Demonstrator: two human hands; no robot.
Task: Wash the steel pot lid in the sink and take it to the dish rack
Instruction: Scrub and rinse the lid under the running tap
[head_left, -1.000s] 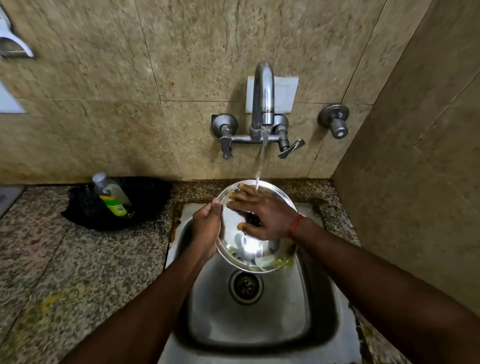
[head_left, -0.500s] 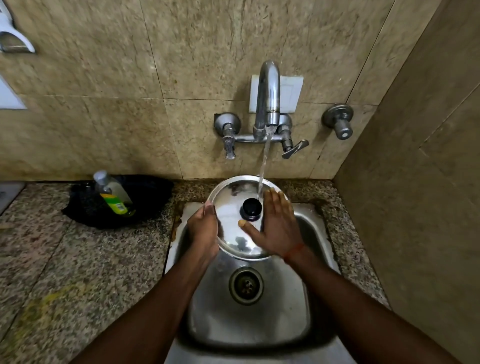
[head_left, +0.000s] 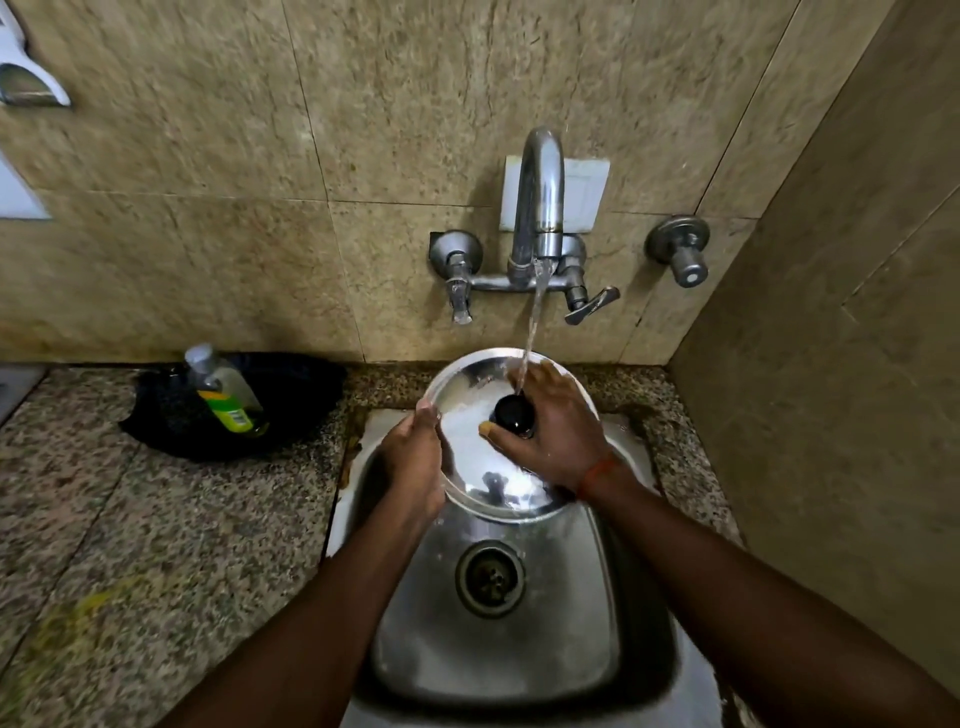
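Observation:
The round steel pot lid (head_left: 472, 452) is held tilted over the steel sink (head_left: 498, 639), top side up, its black knob (head_left: 514, 414) facing me. My left hand (head_left: 413, 462) grips the lid's left rim. My right hand (head_left: 553, 428) lies across the lid's right half with fingers spread flat, thumb beside the knob. Water runs from the tap (head_left: 537, 208) onto the lid near the knob and my right fingers.
A soap bottle (head_left: 223, 389) lies in a black bowl (head_left: 291, 410) on the granite counter (head_left: 130, 519) left of the sink. Tap handles (head_left: 589, 301) and a wall valve (head_left: 680, 254) sit above. A tiled side wall rises close on the right.
The lid was turned over from its hollow underside to its knob side. My right hand moved from inside the lid to its top, then slid up around the knob.

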